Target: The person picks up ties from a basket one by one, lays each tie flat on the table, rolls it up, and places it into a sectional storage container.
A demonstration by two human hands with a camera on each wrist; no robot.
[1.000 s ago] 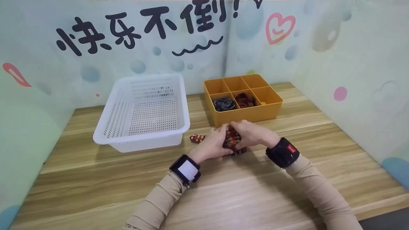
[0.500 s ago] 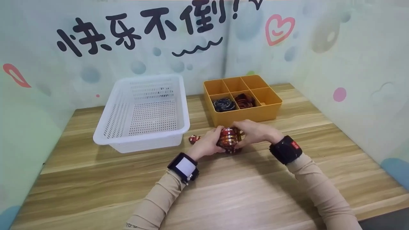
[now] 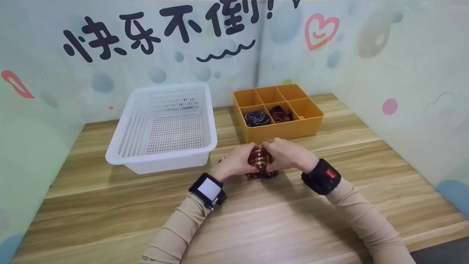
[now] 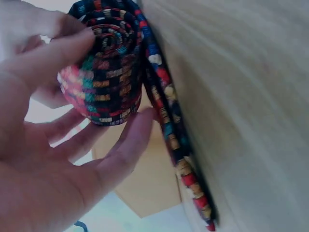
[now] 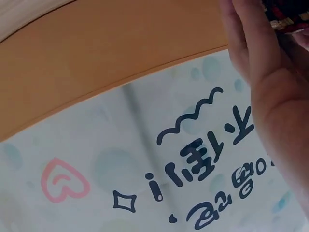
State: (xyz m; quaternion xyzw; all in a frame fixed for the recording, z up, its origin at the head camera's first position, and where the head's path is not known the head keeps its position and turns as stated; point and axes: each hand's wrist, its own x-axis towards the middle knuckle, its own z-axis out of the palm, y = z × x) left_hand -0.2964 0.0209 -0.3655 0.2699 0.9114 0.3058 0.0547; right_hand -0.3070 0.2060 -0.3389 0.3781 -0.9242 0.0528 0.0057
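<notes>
Both hands hold a rolled-up checkered necktie [image 3: 260,158] between them, low over the table in front of the orange box. My left hand [image 3: 236,161] grips the roll from the left. In the left wrist view, its thumb lies by the coil of the necktie [image 4: 108,92] and the other fingers come round below. A loose tail of the necktie runs along the tabletop there. From the other side my right hand [image 3: 287,156] grips the roll, fingers on top and thumb in front. In the right wrist view only a dark woven corner of the necktie [image 5: 287,14] shows.
An orange divided box [image 3: 285,126] stands behind the hands, with a dark rolled piece [image 3: 257,118] and a dark-red rolled piece [image 3: 281,114] in its front compartments. A white perforated basket [image 3: 161,159] stands to the left. Printed walls [image 3: 227,84] border the wooden table [image 3: 121,212].
The roll has turned in the hands and shifted slightly left. Its loose tail, visible left of the left hand earlier, is now almost wholly hidden in the head view.
</notes>
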